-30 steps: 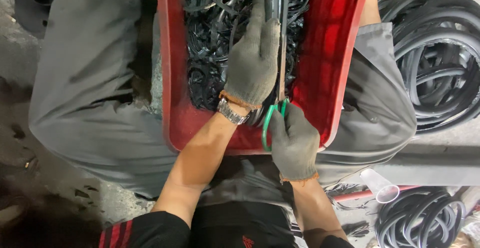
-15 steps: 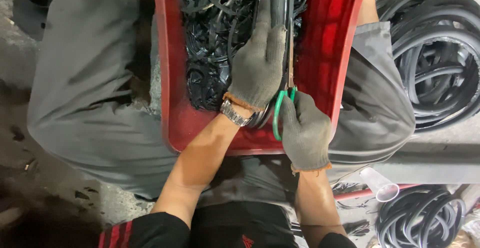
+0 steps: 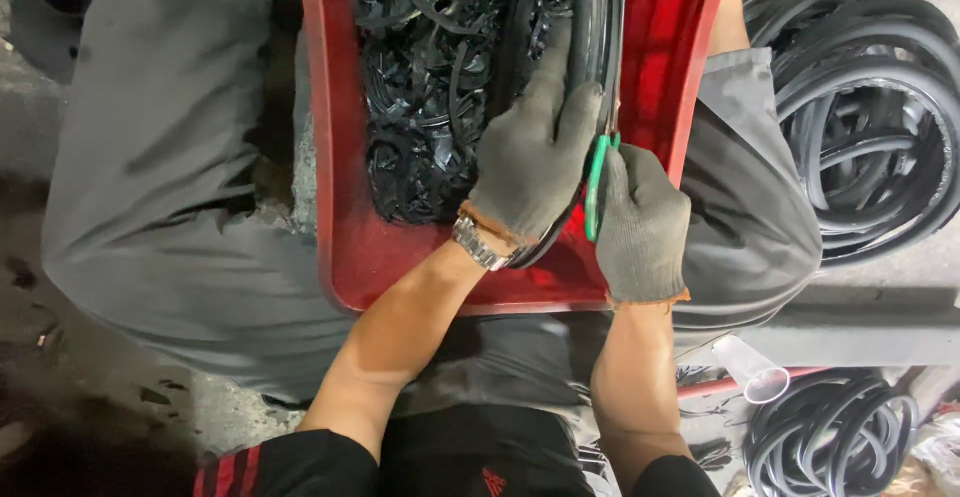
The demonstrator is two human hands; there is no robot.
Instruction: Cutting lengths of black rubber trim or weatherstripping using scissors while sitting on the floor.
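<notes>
My left hand (image 3: 535,147), in a grey glove with a wristwatch at the cuff, grips a black rubber ring (image 3: 590,17) over a red plastic tray (image 3: 345,247) that rests between my knees. My right hand (image 3: 640,222), also gloved, is closed on green-handled scissors (image 3: 600,172) whose blades run up along the ring's right edge. The tray holds a heap of black rubber trimmings (image 3: 425,87).
My grey-trousered legs (image 3: 170,157) flank the tray. A pile of black rubber rings (image 3: 865,107) lies on the floor at right, another coil (image 3: 830,437) at lower right beside a clear plastic cup (image 3: 750,367). Dirty concrete floor (image 3: 40,317) is at left.
Both hands have shifted slightly up and to the right along the ring, the scissors moving with them.
</notes>
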